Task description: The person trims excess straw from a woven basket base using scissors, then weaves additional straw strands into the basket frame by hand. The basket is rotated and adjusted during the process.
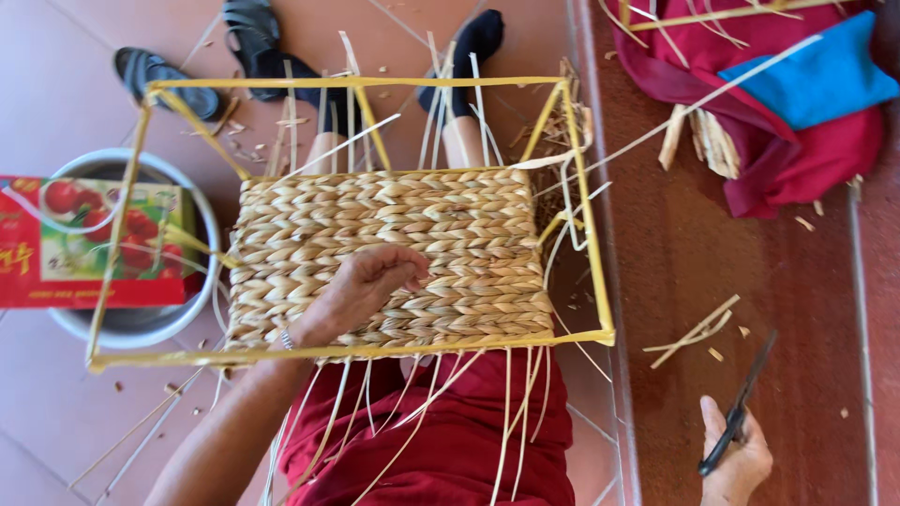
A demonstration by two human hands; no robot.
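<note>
1. The yellow frame (589, 281) rests across the person's lap, over the red cloth of their clothes (469, 440), so both hands can get at it easily.
2. Just below and to the right of the frame, the right hand (738, 461) is curled around dark scissors (741, 408). The blades point up and away from the body, and the hand sits on the brown floor so the tool is close by.
3. Inside the frame, the left hand (361, 290) lies on the woven mat (394, 253). Its fingers are bent and bunched together, pressing on the braids near the middle. I cannot tell if they pinch a strand.
4. Loose pale strips (511, 403) hang down from the frame's near edge, not woven in.
5. Left of the frame stands a metal bowl (141, 323) with a red box (56, 248) on top.
6. Beyond the frame, the person's feet in dark socks (473, 42) stick out, next to sandals (159, 75).
7. Far right of the frame lies a red and blue cloth pile (797, 112).
</note>
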